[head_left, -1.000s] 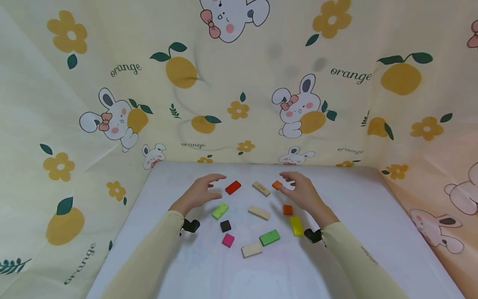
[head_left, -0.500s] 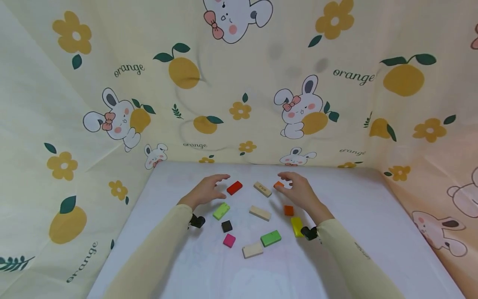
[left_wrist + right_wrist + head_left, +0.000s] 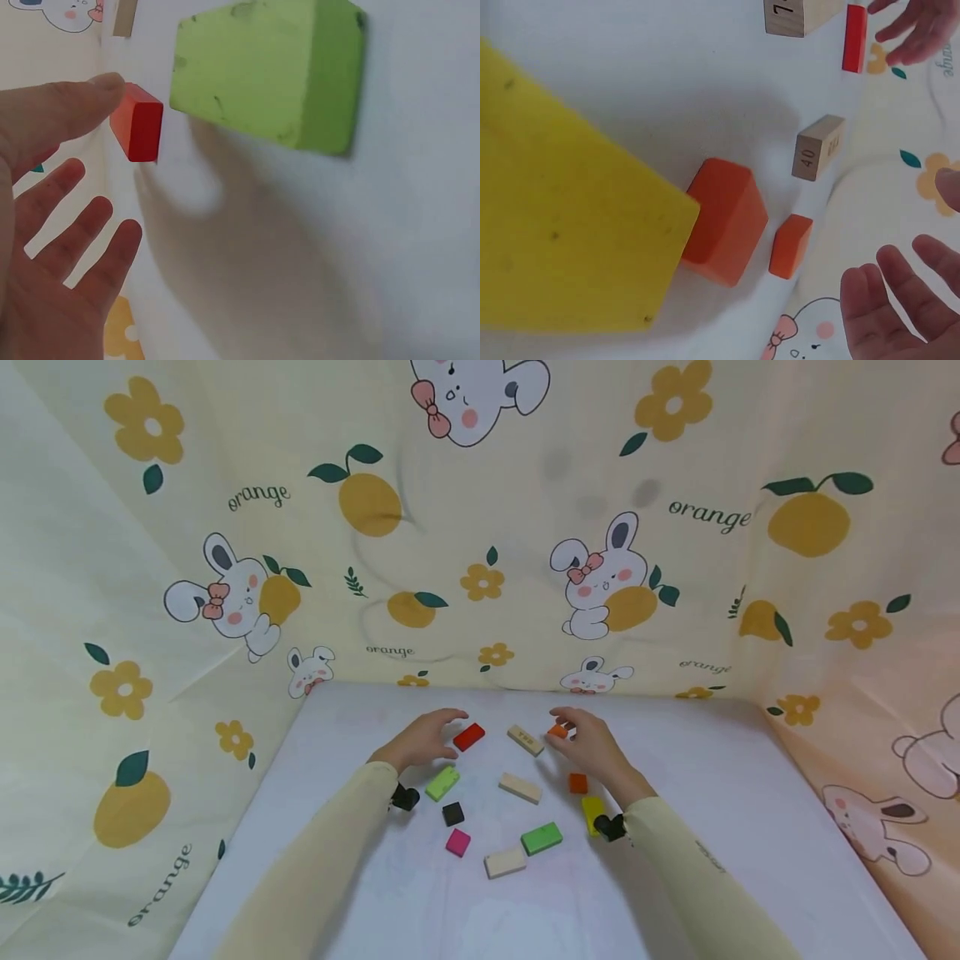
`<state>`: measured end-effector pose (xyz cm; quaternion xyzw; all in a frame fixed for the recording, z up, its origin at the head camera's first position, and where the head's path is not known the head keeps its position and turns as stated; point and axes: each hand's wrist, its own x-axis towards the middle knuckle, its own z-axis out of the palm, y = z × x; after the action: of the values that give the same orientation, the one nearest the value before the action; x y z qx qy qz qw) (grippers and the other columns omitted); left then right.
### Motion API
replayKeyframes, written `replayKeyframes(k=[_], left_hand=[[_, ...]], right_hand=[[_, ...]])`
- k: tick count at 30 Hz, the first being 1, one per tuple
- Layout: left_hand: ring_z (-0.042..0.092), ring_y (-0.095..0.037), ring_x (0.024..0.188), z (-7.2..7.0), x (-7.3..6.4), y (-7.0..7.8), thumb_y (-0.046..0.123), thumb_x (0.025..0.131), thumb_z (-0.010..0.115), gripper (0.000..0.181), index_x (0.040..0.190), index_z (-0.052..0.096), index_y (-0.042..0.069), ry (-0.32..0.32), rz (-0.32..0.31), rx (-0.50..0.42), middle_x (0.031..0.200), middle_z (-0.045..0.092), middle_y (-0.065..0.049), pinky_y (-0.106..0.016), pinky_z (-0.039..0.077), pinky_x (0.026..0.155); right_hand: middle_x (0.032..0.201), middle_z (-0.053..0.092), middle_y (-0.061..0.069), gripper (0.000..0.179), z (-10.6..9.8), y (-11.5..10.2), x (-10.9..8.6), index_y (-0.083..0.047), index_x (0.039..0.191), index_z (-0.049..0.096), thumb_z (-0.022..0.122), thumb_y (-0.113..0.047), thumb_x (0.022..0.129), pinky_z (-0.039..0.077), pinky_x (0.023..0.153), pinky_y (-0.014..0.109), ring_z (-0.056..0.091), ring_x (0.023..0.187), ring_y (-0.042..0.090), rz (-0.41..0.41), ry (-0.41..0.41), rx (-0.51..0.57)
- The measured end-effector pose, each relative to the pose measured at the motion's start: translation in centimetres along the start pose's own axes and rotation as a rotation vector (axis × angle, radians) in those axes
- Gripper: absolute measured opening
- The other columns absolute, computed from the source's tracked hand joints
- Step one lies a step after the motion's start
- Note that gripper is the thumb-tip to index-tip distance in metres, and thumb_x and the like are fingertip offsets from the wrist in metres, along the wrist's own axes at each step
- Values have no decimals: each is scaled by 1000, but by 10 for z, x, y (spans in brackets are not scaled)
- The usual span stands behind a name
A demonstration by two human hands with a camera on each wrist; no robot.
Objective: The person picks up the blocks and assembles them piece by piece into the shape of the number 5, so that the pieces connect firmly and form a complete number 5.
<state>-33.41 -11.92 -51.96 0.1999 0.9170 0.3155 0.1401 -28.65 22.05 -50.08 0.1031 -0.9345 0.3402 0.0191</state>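
Observation:
In the head view, my left hand (image 3: pixel 422 741) hovers at the left of a red block (image 3: pixel 468 737), with thumb and fingers apart. The left wrist view puts the thumb in front of part of the red block (image 3: pixel 136 124); I cannot tell if they touch. A light green block (image 3: pixel 262 71) lies close by. My right hand (image 3: pixel 595 747) is at a small orange block (image 3: pixel 557 732), which it partly hides. In the right wrist view the fingers (image 3: pixel 881 307) are spread, apart from that orange block (image 3: pixel 790 246). Neither hand grips anything.
Between the hands lie wooden blocks, one lettered (image 3: pixel 525 740) and one plain (image 3: pixel 521 787). Nearer are a black cube (image 3: pixel 453 814), a pink cube (image 3: pixel 458 842), a green block (image 3: pixel 542 838), a beige block (image 3: pixel 505 863), a yellow block (image 3: pixel 592 815) and another orange cube (image 3: pixel 577 783).
My left hand has moved right, toward the red block. My right hand has moved slightly left, closer around the orange block. The blocks have stayed in place.

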Motion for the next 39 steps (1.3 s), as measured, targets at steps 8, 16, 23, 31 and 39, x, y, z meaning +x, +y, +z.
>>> replayKeyframes(k=[8,16,23,31,39], left_hand=[[39,-29,154,6,12,3,10,95,85,73,160,53,19,-20,15,-30,167,46,-4,-52,36,124],[46,-29,145,8,16,6,9,94,85,68,155,57,20,-10,-4,-8,164,50,-4,-52,42,120],[49,-29,137,13,18,8,6,95,82,72,160,53,20,-41,18,11,163,50,-4,-50,48,114],[51,-29,135,14,23,11,4,95,80,68,157,55,18,-56,52,50,160,52,-5,-49,48,115],[54,-27,127,20,29,5,3,96,79,56,147,64,20,-60,39,70,148,60,-5,-47,50,112]], right_hand=[[136,68,21,55,6,1,10,-5,149,63,80,-26,101,54,103,53,63,118,36,10,-28,-2],[137,67,22,56,12,-3,17,-3,149,62,80,-25,100,53,104,55,64,118,38,19,-68,38],[134,68,17,51,24,-1,23,-3,147,64,77,-19,101,54,102,51,62,113,33,60,-110,18],[127,71,15,45,36,-8,27,2,140,69,78,-15,100,56,97,49,65,109,30,66,-100,-54],[117,71,14,37,47,-9,29,3,132,73,79,-8,97,56,97,48,66,105,29,47,-113,-150]])
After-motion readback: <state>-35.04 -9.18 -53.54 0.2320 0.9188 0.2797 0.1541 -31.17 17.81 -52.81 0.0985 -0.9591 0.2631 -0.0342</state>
